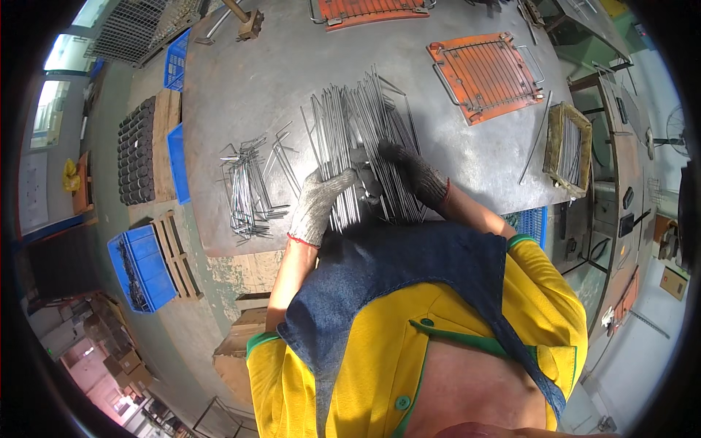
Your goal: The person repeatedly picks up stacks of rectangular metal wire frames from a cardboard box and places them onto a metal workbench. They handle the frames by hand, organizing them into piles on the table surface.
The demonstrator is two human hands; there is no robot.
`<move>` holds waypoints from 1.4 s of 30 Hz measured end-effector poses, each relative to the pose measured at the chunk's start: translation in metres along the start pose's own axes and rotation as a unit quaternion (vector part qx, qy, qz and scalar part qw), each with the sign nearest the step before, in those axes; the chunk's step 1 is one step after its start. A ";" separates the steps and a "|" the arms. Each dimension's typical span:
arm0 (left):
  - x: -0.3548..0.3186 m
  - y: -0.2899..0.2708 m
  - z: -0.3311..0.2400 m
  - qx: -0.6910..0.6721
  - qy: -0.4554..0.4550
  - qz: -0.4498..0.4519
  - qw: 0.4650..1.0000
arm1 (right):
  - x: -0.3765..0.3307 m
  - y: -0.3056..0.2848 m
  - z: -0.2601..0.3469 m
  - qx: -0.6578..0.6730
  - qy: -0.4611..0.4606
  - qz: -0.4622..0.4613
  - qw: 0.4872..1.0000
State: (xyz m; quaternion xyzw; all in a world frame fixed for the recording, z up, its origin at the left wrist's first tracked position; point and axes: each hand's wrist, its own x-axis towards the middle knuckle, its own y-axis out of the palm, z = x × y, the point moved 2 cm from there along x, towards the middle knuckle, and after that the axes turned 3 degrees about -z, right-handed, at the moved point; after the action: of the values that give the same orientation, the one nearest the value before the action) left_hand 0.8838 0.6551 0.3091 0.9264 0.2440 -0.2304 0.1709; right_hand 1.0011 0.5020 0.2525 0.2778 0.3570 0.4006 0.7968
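A thick pile of thin metal rods [334, 124] lies on the grey metal table [252, 87] right in front of me, in two bunches side by side. Gloved in pale knit, my left hand [321, 196] is wrapped round the left bunch, its thumb across the rods. My right hand [416, 175], in a darker glove, grips the right bunch; its fingers are partly hidden among the rods. Dark glove fingertips show in the gap between the bunches. To the left lies a smaller loose heap of bent metal rods [248, 190].
Two orange rack-like fixtures with rods across them stand farther off, one orange fixture [485, 77] at the right. A wooden box of rods [568, 150] sits at the table's right edge. A hammer-like tool [248, 25] is at the far left. Blue crates [142, 266] stand on the floor.
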 end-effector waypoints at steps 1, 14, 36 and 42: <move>0.001 -0.001 0.001 0.005 -0.009 0.001 1.000 | -0.003 0.007 0.005 -0.020 -0.010 -0.001 1.000; 0.004 -0.014 0.011 0.010 -0.031 0.001 0.999 | 0.022 -0.044 -0.031 -0.053 -0.034 -0.003 0.998; -0.001 0.008 0.008 0.030 0.031 0.005 0.999 | 0.010 0.000 0.000 0.152 0.099 0.148 0.972; -0.002 0.014 0.014 -0.165 -0.047 0.042 0.984 | 0.004 -0.008 0.017 0.062 0.063 0.018 0.996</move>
State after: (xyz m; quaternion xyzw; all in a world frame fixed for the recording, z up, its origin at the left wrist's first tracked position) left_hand 0.8853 0.6369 0.3012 0.8828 0.2316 -0.2230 0.3425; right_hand 1.0201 0.4982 0.2554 0.3076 0.4252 0.4087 0.7467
